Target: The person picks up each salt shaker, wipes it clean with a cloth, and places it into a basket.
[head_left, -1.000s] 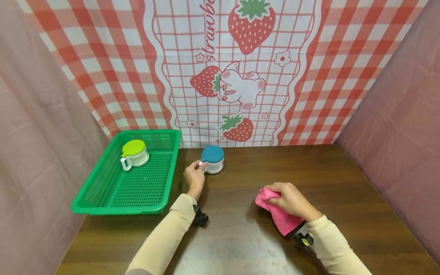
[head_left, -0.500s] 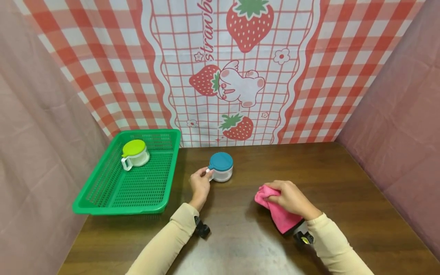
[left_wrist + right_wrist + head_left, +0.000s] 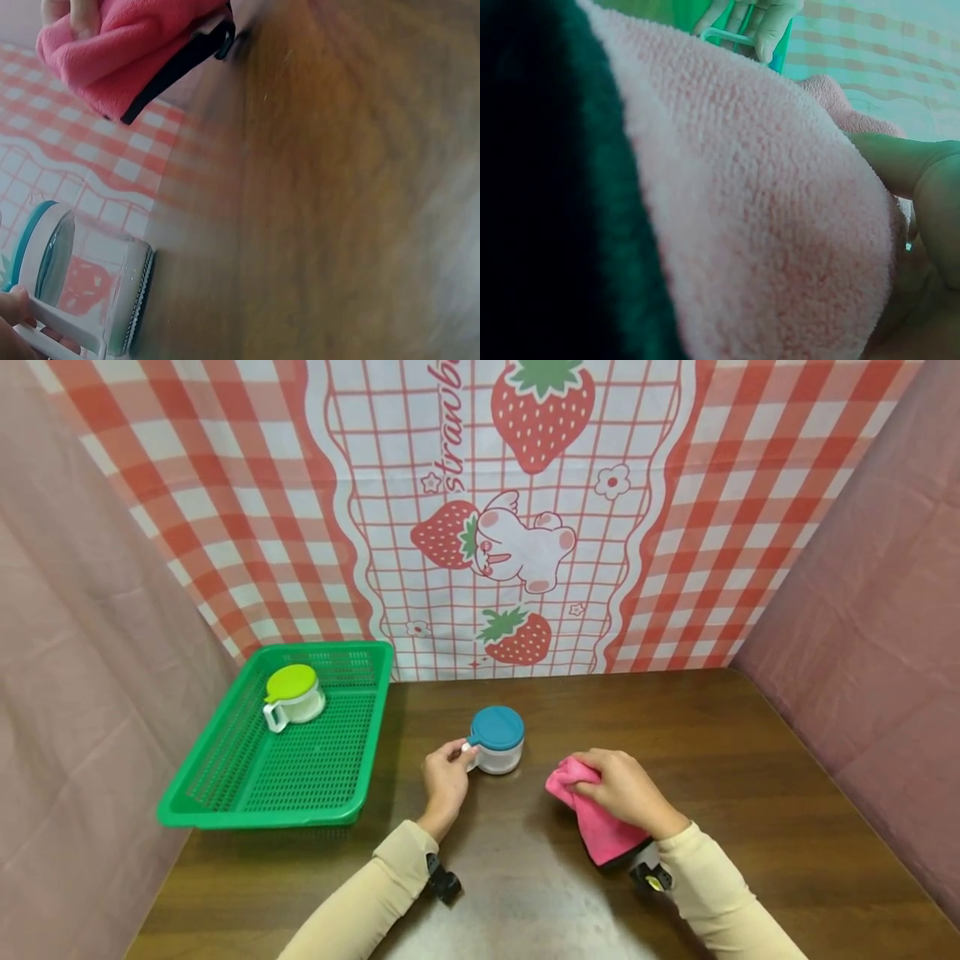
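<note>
My left hand [image 3: 447, 781] pinches the white handle of a clear seasoning jar with a blue lid [image 3: 498, 737], near the middle of the brown table. In the left wrist view the jar [image 3: 101, 277] shows its see-through wall and pale base, with fingers and thumb around the handle. To the right, my right hand [image 3: 628, 789] grips a bunched pink cloth [image 3: 600, 828] with a dark edge, which hangs below the fingers. That cloth [image 3: 757, 195] fills most of the right wrist view and hides part of the hand.
A green plastic basket [image 3: 262, 819] stands at the table's left, holding a similar jar with a lime-green lid [image 3: 294, 683]. Behind the table [image 3: 712, 727] hangs a red checked strawberry cloth [image 3: 675, 568]. Pink curtains [image 3: 862, 568] flank both sides.
My left hand has brought the blue-lidded jar right and nearer to me, away from the basket. My right hand, still gripping the pink cloth, has shifted slightly left.
</note>
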The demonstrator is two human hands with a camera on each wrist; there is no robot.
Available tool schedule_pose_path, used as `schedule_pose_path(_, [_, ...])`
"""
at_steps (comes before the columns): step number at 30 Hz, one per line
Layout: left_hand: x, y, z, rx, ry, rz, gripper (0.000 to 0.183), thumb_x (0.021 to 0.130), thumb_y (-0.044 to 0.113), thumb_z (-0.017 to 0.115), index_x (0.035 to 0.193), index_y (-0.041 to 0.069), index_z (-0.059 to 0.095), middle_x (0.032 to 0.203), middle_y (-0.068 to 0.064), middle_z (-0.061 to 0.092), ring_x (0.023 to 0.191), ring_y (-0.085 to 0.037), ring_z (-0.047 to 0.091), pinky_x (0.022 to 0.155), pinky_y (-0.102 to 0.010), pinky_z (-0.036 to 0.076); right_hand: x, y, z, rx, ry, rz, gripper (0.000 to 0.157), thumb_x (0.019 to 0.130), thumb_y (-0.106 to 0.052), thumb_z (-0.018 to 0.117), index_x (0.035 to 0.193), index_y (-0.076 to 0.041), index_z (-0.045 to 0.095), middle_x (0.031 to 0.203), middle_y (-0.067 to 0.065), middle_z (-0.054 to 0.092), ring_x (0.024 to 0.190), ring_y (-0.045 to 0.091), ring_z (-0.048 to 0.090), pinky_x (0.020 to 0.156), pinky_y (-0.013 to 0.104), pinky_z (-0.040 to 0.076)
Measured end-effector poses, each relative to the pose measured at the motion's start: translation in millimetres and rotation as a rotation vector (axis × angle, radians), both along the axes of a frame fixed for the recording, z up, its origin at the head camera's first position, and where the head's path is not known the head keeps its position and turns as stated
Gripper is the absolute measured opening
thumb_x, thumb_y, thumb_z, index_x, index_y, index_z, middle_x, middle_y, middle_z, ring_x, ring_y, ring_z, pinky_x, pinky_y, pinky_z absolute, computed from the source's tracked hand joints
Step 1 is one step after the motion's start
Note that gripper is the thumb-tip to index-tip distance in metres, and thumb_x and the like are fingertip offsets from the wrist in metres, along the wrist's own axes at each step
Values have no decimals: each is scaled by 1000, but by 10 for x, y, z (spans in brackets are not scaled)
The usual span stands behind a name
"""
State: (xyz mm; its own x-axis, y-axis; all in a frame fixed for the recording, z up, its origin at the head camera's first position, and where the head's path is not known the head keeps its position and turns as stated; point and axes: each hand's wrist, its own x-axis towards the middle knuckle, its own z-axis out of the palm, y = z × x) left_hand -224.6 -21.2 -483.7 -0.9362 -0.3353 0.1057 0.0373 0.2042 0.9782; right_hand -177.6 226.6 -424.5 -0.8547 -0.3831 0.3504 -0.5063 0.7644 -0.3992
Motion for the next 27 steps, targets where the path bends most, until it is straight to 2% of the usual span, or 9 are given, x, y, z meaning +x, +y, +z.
schedule_pose_path(6, [80, 48, 5, 19, 1, -1, 20, 81, 7, 76, 97, -5, 74, 89, -18, 73, 82, -22, 68, 72, -33, 56, 21, -59, 11, 16, 7, -40, 18, 76, -18, 82, 91, -14, 73, 74, -6, 65, 65, 7, 54, 61, 28, 45])
schedule_pose_path(16, [115, 104, -3, 77, 2, 6, 20, 81, 4, 76, 98, -6, 73, 90, -21, 73, 83, -23, 70, 73, -32, 57, 27, -110, 5, 15, 57, -106, 23, 76, -17, 81, 95, -7, 73, 86, 4, 72, 74, 20, 65, 67, 39, 51])
schedule_pose_path(27, [154, 114, -29, 75, -5, 14, 22, 81, 6, 77, 99, -6, 73, 92, -20, 74, 86, -24, 71, 76, -34, 58, 39, -185, 31, 30, 50, -152, 28, 75, -18, 82, 97, -4, 73, 89, 9, 72, 75, 25, 66, 67, 42, 52])
